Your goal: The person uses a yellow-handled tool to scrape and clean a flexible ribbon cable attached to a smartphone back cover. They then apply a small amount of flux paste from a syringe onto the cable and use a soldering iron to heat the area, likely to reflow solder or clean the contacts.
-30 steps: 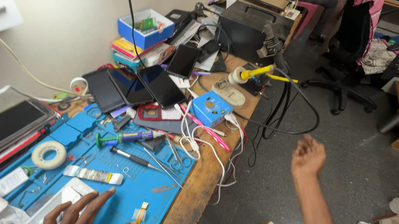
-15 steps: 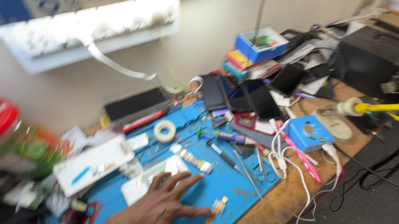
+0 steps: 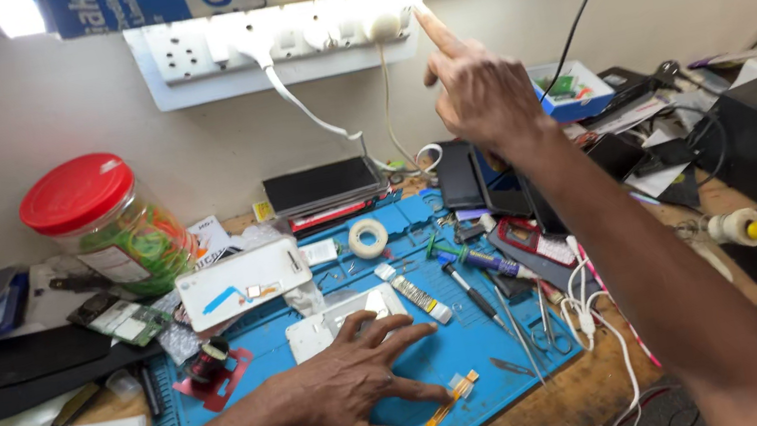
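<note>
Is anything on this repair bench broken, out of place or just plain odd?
Yes. A white phone back cover lies detached on the blue mat, and a bare circuit board lies left of it. Loose white cables spill over the bench's front edge. The left hand rests on the mat; the right hand points at the wall sockets.

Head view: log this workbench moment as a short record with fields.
surface: blue work mat on a wooden bench
left hand: flat on the mat, fingers spread, partly over a white phone back
right hand: raised, index finger at the wall socket strip
near left hand: orange flex cable
also on mat: tape roll, screwdrivers
far left: red-lidded jar
</note>
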